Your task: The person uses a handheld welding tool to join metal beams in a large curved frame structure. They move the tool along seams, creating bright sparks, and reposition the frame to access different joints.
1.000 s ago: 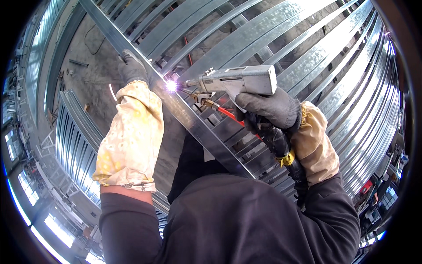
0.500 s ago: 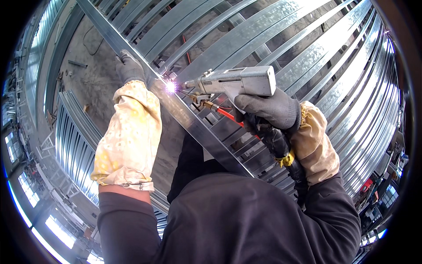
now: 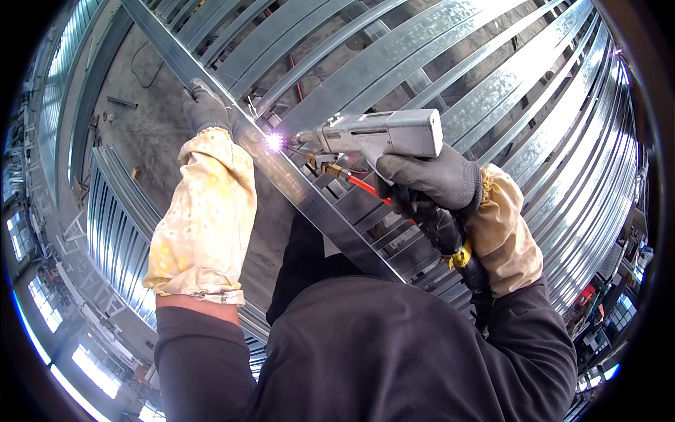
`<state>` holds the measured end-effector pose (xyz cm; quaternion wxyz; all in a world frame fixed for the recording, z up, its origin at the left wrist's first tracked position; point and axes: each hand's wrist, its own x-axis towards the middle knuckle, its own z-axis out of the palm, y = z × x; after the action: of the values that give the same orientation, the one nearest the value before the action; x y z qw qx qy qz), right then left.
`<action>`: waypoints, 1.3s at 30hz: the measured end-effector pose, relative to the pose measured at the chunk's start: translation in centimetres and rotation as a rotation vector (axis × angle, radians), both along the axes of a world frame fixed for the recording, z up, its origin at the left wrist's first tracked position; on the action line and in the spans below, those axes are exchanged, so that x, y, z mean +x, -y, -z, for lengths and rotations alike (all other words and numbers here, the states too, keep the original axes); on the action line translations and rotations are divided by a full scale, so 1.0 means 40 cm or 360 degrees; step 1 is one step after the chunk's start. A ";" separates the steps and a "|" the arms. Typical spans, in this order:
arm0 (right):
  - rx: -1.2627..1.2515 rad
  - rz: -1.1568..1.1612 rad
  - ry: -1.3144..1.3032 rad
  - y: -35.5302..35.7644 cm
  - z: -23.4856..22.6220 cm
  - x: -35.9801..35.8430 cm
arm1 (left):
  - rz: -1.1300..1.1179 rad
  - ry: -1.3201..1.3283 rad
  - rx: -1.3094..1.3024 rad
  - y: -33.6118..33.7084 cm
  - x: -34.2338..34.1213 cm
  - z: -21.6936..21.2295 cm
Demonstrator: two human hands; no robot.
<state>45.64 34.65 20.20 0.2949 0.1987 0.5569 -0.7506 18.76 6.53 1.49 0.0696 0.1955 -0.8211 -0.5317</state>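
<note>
In a grey knit glove, my right hand (image 3: 436,179) is wrapped around the grip of a silver handheld welding gun (image 3: 383,132). Its nozzle points left, and a bright violet-white spark (image 3: 273,142) glows at the tip, on the edge of a long galvanized steel beam (image 3: 309,200) where the crossbars meet it. My left hand (image 3: 205,109), also gloved, closes over the beam's near-left edge, farther up from the spark; some of its fingers are hidden. A brass fitting (image 3: 330,167) with a red hose (image 3: 369,188) sits under the gun. Pale protective sleeves cover both forearms.
Rows of galvanized steel bars (image 3: 415,60) spread from the beam to the far right. More stacked metal profiles (image 3: 119,211) lie at the left. The gun's black-wrapped cable (image 3: 439,228) runs down beside my right arm. A short metal piece (image 3: 122,102) rests on the concrete floor.
Both hands keep their places, with only a slight shift of the gun downward. The spark looks a little smaller; my left sleeve has moved slightly left.
</note>
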 end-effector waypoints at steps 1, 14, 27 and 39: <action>0.0016 0.0001 -0.0054 0.001 0.004 0.002 | 0.0024 -0.0039 0.0086 0.010 -0.006 0.016; -0.0042 0.0065 0.0010 0.002 0.010 0.019 | 0.0051 -0.0074 0.0125 -0.024 0.020 -0.021; -0.0057 0.0043 0.0089 -0.004 0.007 0.033 | 0.0069 0.0056 -0.0126 -0.010 0.011 -0.022; -0.0042 0.0055 0.0060 -0.003 0.013 0.048 | 0.0023 -0.0083 0.0037 -0.004 -0.001 0.011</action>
<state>47.57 34.77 19.66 0.2948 0.2184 0.5378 -0.7590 18.72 6.70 1.03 0.0849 0.1765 -0.8142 -0.5465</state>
